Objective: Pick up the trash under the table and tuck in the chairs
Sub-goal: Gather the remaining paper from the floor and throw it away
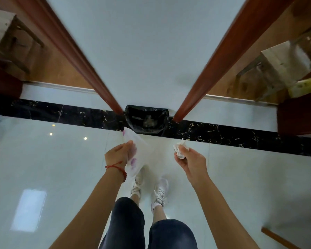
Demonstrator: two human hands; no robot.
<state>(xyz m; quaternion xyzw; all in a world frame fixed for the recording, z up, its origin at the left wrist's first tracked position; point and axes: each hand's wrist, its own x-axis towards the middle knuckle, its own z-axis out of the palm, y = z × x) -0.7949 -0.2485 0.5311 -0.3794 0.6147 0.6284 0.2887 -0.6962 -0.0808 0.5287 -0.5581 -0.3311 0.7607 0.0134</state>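
My left hand (pixel 119 153) grips a thin white plastic bag (pixel 133 141) with purple print, which hangs down past my wrist. My right hand (pixel 188 159) is closed around a crumpled white tissue (pixel 180 149). Both hands are held out over the glossy floor, a short way in front of a bin lined with a black bag (pixel 147 118). The bin stands against the white wall panel, between two reddish wooden door frames. Some rubbish lies inside it. No table is in view.
A black marble strip (pixel 223 132) runs across the white tiles. Stools stand in the rooms beyond, one at the left (pixel 5 27) and one at the right (pixel 284 63). A dark red cabinet (pixel 298 117) is at the right. My feet (pixel 149 189) are below.
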